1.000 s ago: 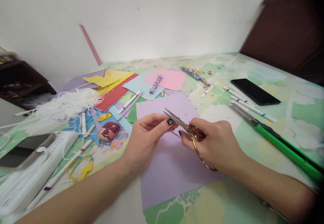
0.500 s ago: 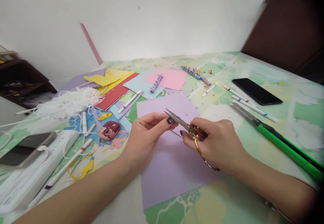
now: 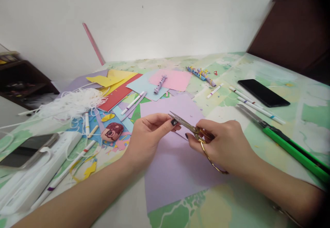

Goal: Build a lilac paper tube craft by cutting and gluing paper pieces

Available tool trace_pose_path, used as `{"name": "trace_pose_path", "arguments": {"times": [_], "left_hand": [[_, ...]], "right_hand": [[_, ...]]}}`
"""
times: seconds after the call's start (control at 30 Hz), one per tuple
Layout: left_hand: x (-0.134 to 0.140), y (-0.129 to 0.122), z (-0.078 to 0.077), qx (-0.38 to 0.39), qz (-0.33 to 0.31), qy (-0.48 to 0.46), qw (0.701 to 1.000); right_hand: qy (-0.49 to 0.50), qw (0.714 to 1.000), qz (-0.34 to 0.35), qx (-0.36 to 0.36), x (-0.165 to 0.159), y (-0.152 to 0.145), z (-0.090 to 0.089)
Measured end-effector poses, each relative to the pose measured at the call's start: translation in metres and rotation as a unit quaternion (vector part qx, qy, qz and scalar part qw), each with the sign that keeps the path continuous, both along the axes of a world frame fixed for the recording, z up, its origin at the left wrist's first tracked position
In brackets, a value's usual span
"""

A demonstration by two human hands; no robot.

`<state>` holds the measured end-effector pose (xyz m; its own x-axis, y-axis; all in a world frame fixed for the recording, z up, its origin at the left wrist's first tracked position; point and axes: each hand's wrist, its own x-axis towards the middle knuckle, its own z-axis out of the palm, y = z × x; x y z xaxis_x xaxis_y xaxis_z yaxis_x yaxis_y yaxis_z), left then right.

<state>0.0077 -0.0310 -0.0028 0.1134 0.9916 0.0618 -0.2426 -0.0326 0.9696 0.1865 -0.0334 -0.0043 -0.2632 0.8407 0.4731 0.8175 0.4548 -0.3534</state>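
My right hand (image 3: 224, 140) is closed round the gold handles of a pair of scissors (image 3: 184, 122), its blades pointing left. My left hand (image 3: 149, 135) is closed in a pinch right at the blades. Whatever sits between its thumb and fingers is too small or hidden to make out. Both hands hover over a sheet of lilac paper (image 3: 170, 176). Beyond it, a small purple roll with dark spots (image 3: 161, 84) rests on pink paper (image 3: 177, 80) and light blue paper (image 3: 139, 83).
At left lie white string (image 3: 69, 104), a power strip (image 3: 43, 169), a phone (image 3: 28, 149), a brown-and-pink case (image 3: 112, 132) and paper scraps. At right are a black phone (image 3: 263, 92), several markers and a green utility knife (image 3: 291, 149) with its blade out. Tied paper rolls (image 3: 199, 75) lie at the back.
The view has shifted very slightly. My right hand and the scissors have moved a touch to the right, while the left hand keeps its pinch by the blades.
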Motion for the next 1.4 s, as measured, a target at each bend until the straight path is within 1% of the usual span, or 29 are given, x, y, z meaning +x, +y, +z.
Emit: {"name": "trace_pose_path", "arguments": {"times": [0.17,0.6,0.83,1.2,1.4], "left_hand": [[-0.0019,0.002,0.0004,0.02,0.0,0.021,1.0],[-0.0048,0.0049,-0.0013,0.032,-0.026,0.01,0.999],[-0.0052,0.0057,-0.0015,0.037,-0.026,0.021,0.999],[-0.0058,0.0057,-0.0011,0.043,-0.024,0.026,0.998],[-0.0056,0.0057,-0.0001,0.042,-0.023,0.028,0.998]], "right_hand": [[-0.004,1.0,0.001,-0.009,0.0009,0.0002,0.0011],[-0.004,1.0,0.001,-0.02,0.0017,-0.0006,0.0027],[0.0,1.0,0.001,-0.031,0.0019,-0.0009,0.0028],[-0.002,1.0,0.009,-0.028,0.0022,-0.0014,0.0048],[-0.013,0.999,0.006,-0.042,0.0022,-0.0017,0.0064]]}}
